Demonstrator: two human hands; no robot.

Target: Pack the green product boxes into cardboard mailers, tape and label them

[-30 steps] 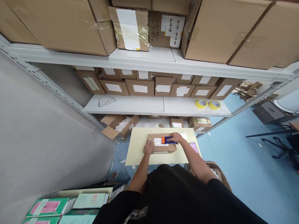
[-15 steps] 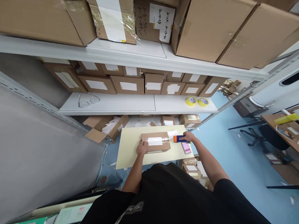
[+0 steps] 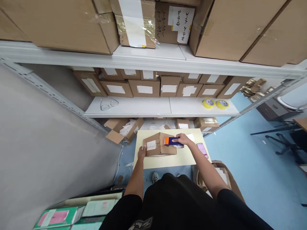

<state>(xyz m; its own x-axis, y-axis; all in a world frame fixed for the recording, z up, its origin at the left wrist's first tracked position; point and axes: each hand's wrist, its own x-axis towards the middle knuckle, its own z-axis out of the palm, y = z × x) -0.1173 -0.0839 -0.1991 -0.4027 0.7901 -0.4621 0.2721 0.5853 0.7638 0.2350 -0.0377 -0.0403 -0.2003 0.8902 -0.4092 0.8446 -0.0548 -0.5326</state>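
Note:
On the pale yellow board (image 3: pixel 189 156) lies a brown cardboard box (image 3: pixel 153 152), turned so that two of its faces show. A white label (image 3: pixel 151 145) is on its left face. My left hand (image 3: pixel 142 152) grips the box at its left edge, fingers closed against the cardboard. My right hand (image 3: pixel 182 139) is wrapped round a tape dispenser (image 3: pixel 173 141), dark blue with an orange front, held over the right part of the box. Whether the dispenser touches the box I cannot tell. A phone with a pink screen (image 3: pixel 202 150) rests on the board to the right.
Above the board, a white shelf (image 3: pixel 134 105) holds glasses (image 3: pixel 109 104), two yellow tape rolls (image 3: pixel 208 103) and a row of labelled boxes. An open carton with papers (image 3: pixel 126 128) stands behind left. At my lower right is a carton (image 3: pixel 230 179).
The box has been turned and tilted under my left hand. My right hand has brought the tape dispenser left, from beyond the box's right end to over it. The camera view has shifted left.

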